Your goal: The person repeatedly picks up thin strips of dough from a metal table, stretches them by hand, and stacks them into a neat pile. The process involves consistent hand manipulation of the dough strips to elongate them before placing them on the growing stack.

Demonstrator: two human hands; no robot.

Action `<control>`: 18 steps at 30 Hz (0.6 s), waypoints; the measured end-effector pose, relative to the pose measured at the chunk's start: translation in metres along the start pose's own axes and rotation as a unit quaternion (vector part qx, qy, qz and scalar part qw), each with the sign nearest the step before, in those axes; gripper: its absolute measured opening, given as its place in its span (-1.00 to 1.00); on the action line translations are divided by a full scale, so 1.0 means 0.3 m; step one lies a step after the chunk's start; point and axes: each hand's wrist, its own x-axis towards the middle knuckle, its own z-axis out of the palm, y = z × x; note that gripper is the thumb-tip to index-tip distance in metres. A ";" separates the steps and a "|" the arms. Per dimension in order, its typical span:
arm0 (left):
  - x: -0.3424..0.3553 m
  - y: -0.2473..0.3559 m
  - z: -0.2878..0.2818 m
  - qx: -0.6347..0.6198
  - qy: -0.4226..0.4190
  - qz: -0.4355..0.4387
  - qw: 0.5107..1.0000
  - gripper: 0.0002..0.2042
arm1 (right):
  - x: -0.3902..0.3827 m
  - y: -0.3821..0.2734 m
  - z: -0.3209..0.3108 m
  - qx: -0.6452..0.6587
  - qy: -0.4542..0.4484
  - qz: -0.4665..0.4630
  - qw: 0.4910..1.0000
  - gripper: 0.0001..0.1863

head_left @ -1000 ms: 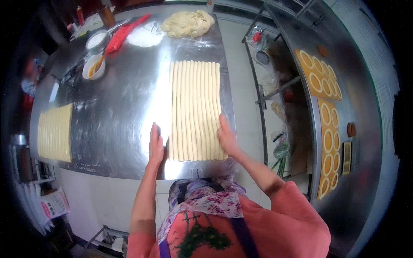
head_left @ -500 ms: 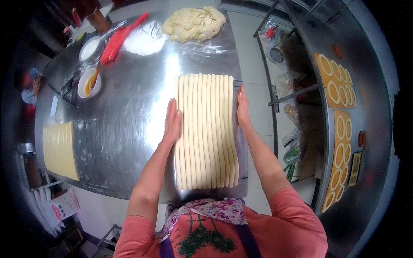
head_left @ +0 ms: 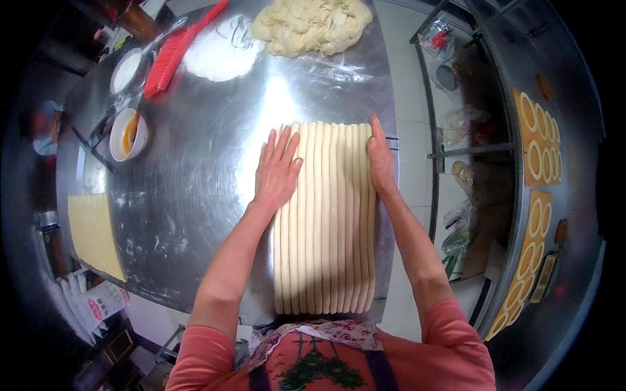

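- Two hands framed the pale slab of dough cut into long parallel strips, which lay on the flour-dusted steel table directly ahead of you, near its right edge.
- Your left hand lay flat on the slab's left strips, fingers spread a little and gripping nothing.
- Your right hand pressed edge-on against the slab's right side, fingers straight and together.
- Half a second before, both hands sat about midway along the slab; by this moment they had slid up near its far end.
- Beyond lay a lumpy heap of dough scraps, a red brush and a white bowl of orange liquid.
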 end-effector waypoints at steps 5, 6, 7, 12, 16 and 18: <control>0.010 0.022 -0.020 0.079 -0.025 -0.022 0.996 -0.47 | 0.015 0.027 0.000 0.008 -0.033 -0.034 0.999 -0.36; 0.019 0.023 -0.023 0.098 -0.035 -0.011 0.995 -0.46 | 0.021 0.040 0.003 0.023 -0.033 -0.042 0.998 -0.36; 0.027 0.024 -0.024 0.117 -0.044 0.001 0.992 -0.46 | 0.025 0.050 0.001 0.038 -0.034 -0.050 0.997 -0.37; 0.046 0.019 -0.014 0.082 -0.011 0.010 0.997 -0.46 | 0.020 0.019 0.003 0.084 -0.028 0.004 0.996 -0.37; 0.029 -0.020 0.006 -0.014 0.018 0.016 1.000 -0.43 | 0.011 0.041 0.030 0.337 -0.006 0.013 0.941 -0.32; -0.031 0.015 -0.018 -0.182 0.036 -0.085 0.979 -0.42 | -0.034 0.056 0.003 0.260 -0.018 0.022 0.965 -0.31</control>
